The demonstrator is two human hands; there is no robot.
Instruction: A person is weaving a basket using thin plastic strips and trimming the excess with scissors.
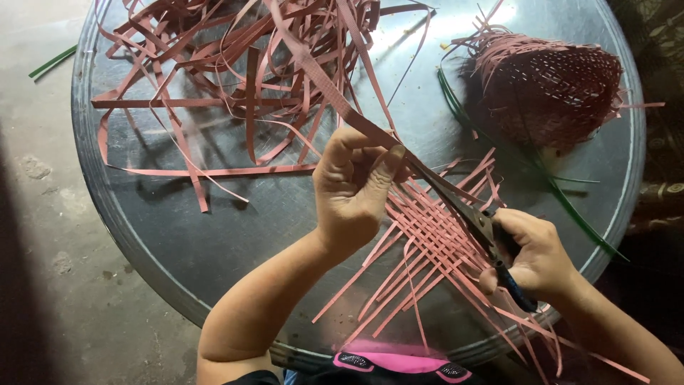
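Observation:
My left hand (353, 187) pinches a long pink strip (320, 78) that runs up toward the pile at the back. My right hand (534, 257) grips dark scissors (467, 210) with blue handles. Their blades point up-left along the strip, just below my left thumb. Under both hands lies a flat, partly woven mat of pink strips (427, 249) with loose ends fanning out toward me.
Everything rests on a round metal tray (214, 235) over a concrete floor. A tangled pile of pink strips (235, 64) fills the back left. A woven pink basket (552, 85) lies at the back right, with thin green strips (570, 207) beside it.

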